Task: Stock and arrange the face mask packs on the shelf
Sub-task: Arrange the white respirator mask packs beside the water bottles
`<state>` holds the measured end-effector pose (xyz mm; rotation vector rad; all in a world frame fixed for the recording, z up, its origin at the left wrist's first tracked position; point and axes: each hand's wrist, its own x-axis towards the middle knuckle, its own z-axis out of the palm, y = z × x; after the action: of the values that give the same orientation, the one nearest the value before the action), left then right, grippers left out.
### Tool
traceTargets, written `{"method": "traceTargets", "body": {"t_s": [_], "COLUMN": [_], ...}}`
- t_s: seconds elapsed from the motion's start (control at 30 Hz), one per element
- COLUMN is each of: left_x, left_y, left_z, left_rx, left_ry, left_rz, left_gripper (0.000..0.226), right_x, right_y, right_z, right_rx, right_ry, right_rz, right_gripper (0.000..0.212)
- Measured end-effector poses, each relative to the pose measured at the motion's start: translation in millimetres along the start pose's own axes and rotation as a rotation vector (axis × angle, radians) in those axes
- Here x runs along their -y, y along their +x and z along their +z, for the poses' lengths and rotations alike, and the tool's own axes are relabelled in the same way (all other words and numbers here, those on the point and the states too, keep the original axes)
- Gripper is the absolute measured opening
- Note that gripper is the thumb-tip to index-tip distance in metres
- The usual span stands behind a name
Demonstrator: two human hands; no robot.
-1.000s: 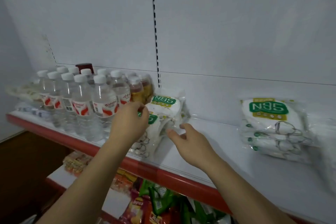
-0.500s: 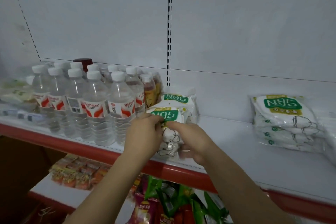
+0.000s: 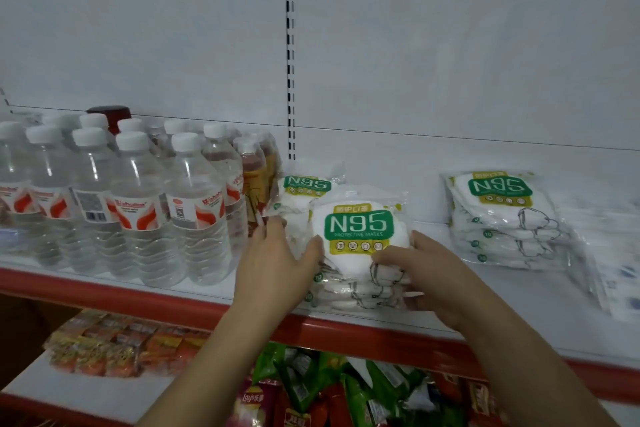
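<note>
A stack of white N95 mask packs [image 3: 360, 229] with green labels stands tilted at the front of the white shelf [image 3: 450, 308]. My left hand [image 3: 277, 263] grips the stack's left side, thumb on the front pack. My right hand [image 3: 422, 270] holds the right side, fingers curled over the front pack's lower edge. Another N95 pack [image 3: 304, 184] leans behind the stack, next to the bottles. A second pile of N95 packs [image 3: 502, 215] lies further right on the shelf.
Several water bottles [image 3: 138, 204] and amber drink bottles [image 3: 256, 177] fill the shelf's left part. Clear flat packs [image 3: 613, 253] lie at the far right. A red shelf edge [image 3: 173, 302] runs along the front. Snack bags [image 3: 311, 388] sit on the shelf below.
Both hands have closed in on the front stack of N95 packs and now hold it from either side. The stack stands more upright, its label facing me. The camera has moved closer.
</note>
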<state>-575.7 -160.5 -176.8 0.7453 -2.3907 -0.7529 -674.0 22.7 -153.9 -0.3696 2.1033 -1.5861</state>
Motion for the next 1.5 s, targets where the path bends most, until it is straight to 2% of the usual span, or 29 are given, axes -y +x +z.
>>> {"method": "traceTargets", "body": {"t_s": [0.13, 0.3, 0.37, 0.47, 0.53, 0.63, 0.7, 0.8, 0.87, 0.9, 0.97, 1.03, 1.1, 1.27, 1.4, 1.5], "left_x": [-26, -50, -57, -69, -76, -81, -82, -80, -78, -77, -75, -75, -78, -88, -91, -94], "left_y": [-1, 0, -3, -2, 1, 7, 14, 27, 30, 30, 32, 36, 41, 54, 67, 77], "left_z": [23, 39, 46, 60, 68, 75, 78, 83, 86, 87, 90, 92, 94, 101, 107, 114], "left_rx": [0.240, 0.289, 0.328, 0.372, 0.359, 0.283, 0.259, 0.254, 0.254, 0.252, 0.246, 0.247, 0.255, 0.285, 0.297, 0.288], "left_ry": [-0.184, -0.392, -0.430, -0.478, -0.533, -0.622, -0.651, -0.615, -0.575, -0.564, -0.566, -0.587, -0.606, -0.624, -0.666, -0.770], "left_rz": [-0.141, -0.216, -0.181, -0.136, -0.154, -0.233, -0.277, -0.278, -0.264, -0.263, -0.270, -0.274, -0.272, -0.247, -0.248, -0.285], "left_gripper": [0.078, 0.073, 0.070, 0.073, 0.079, 0.080, 0.074, 0.063, 0.057, 0.055, 0.053, 0.053, 0.053, 0.063, 0.050, 0.051], "right_x": [-8, -17, -21, -29, -36, -40, -39, -37, -37, -38, -43, -50, -53, -50, -46, -42], "right_y": [-6, -6, -5, -6, -1, 11, 21, 28, 29, 30, 33, 40, 51, 78, 95, 104], "right_z": [-29, -56, -67, -74, -71, -61, -56, -53, -53, -53, -53, -56, -61, -66, -62, -59], "right_rx": [-0.036, -0.065, -0.119, -0.234, -0.308, -0.363, -0.408, -0.540, -0.654, -0.657, -0.560, -0.444, -0.403, -0.429, -0.437, -0.451], "right_ry": [0.006, -0.023, -0.064, -0.178, -0.236, -0.353, -0.484, -0.895, -1.110, -1.175, -1.317, -1.466, -1.537, -1.563, -1.571, -1.570], "right_rz": [0.024, 0.035, 0.010, -0.088, -0.222, -0.407, -0.452, -0.444, -0.542, -0.605, -0.678, -0.701, -0.708, -0.709, -0.685, -0.672], "right_gripper": [0.025, 0.033, 0.051, 0.092, 0.099, 0.091, 0.079, 0.060, 0.047, 0.048, 0.067, 0.090, 0.098, 0.096, 0.091, 0.084]}}
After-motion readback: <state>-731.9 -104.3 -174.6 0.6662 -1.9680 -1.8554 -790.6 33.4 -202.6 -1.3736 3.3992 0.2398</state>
